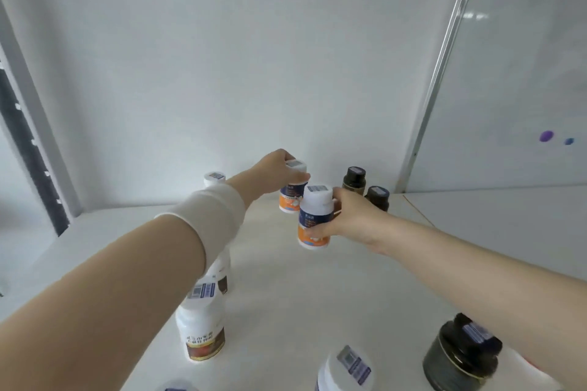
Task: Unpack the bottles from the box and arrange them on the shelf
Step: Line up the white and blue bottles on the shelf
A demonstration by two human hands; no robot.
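1. Near the back of the white shelf (pixel 317 295), two hands each hold a small bottle with a white cap and an orange and blue label.
2. The left hand (pixel 276 167) has its fingers curled over the cap of the far bottle (pixel 290 198). The right hand (pixel 352 216) is wrapped round the side of the near bottle (pixel 313 227), with the thumb on the label.
3. Both bottles are straight up and close together. I cannot tell if they sit on the shelf or hang just above it.
4. They look like hard plastic, so they are likely light and will not squash. The smooth label may be slippy. Holding the side seems safer than holding only the cap, which could turn.
5. Two dark bottles (pixel 354 179) stand just to the right, by the wall. A white bottle (pixel 214 179) stands to the left, behind the arm. The gap between them is small.
6. More bottles stand at the front, like a brown-label bottle (pixel 201 330) and a dark jar (pixel 460 355). Arms must pass over these without tipping them. The middle of the shelf has open room. No box is in view.
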